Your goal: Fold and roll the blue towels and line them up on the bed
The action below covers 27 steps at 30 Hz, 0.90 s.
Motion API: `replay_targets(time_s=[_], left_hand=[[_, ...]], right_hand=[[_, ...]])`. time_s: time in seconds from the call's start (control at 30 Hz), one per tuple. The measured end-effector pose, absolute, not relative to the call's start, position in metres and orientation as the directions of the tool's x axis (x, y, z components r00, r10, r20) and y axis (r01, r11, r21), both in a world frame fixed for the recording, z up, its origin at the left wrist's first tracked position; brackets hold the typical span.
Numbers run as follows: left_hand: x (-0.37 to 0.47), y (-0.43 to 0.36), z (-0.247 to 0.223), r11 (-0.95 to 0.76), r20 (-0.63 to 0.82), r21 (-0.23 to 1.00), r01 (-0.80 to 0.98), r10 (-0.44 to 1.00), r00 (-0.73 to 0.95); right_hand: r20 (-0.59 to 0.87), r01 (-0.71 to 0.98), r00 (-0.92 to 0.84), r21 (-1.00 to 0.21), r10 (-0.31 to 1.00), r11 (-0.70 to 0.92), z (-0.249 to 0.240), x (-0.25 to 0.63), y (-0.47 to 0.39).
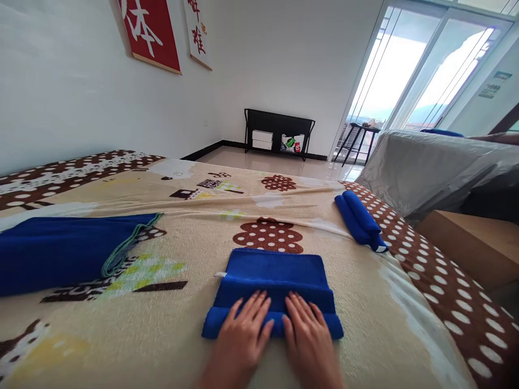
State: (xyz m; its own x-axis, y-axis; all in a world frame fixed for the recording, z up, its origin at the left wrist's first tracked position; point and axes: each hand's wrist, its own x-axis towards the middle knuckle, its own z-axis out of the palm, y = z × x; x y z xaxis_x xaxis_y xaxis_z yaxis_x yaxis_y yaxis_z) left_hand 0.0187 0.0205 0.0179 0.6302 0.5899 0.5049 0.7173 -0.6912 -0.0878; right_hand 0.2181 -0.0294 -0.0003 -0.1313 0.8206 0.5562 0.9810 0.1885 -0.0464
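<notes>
Fuzzy blanket [377, 324] underlies a creased, perhaps microfiber blue cloth [278, 266], hands [243, 330] spread flat atop.

Cloth: you have one plain blue cloth [275, 267], roughly rectangular, matte and soft-looking.
Place: it lies at the near middle of the scene, right in front of you, its long sides running left to right.
Far part: spread out flat, with a fairly straight far edge.
Middle: you see a low, soft ridge crossing from left to right.
Near part: turned over into a thick, rounded band; you cannot tell how many layers.
Tag: a small white tag [220, 274] sticks out at its left edge.
</notes>
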Motion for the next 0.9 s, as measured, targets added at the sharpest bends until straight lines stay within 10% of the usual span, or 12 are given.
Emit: replay_targets(time_s=[0.2,0.43,0.7,0.9], left_hand=[[-0.043,0.034,0.003,-0.446,0.596,-0.063,0.893,0.700,0.392],[0.032,0.021,0.027,-0.770,0.451,-0.062,0.635,0.546,0.706],[-0.036,0.043,-0.001,-0.419,0.498,-0.009,0.908,0.786,0.367],[0.021,0.026,0.015,-0.675,0.492,-0.055,0.736,0.623,0.608]], right_hand=[[0.601,0.999,-0.037,0.029,0.799,0.025,-0.009,0.282,-0.043],[0.519,0.954,-0.204,-0.086,0.830,0.288,0.006,0.205,-0.029],[0.515,0.998,0.004,-0.051,0.857,0.026,-0.008,0.284,-0.041],[0.501,0.974,-0.123,-0.104,0.857,0.201,0.000,0.229,-0.032]])
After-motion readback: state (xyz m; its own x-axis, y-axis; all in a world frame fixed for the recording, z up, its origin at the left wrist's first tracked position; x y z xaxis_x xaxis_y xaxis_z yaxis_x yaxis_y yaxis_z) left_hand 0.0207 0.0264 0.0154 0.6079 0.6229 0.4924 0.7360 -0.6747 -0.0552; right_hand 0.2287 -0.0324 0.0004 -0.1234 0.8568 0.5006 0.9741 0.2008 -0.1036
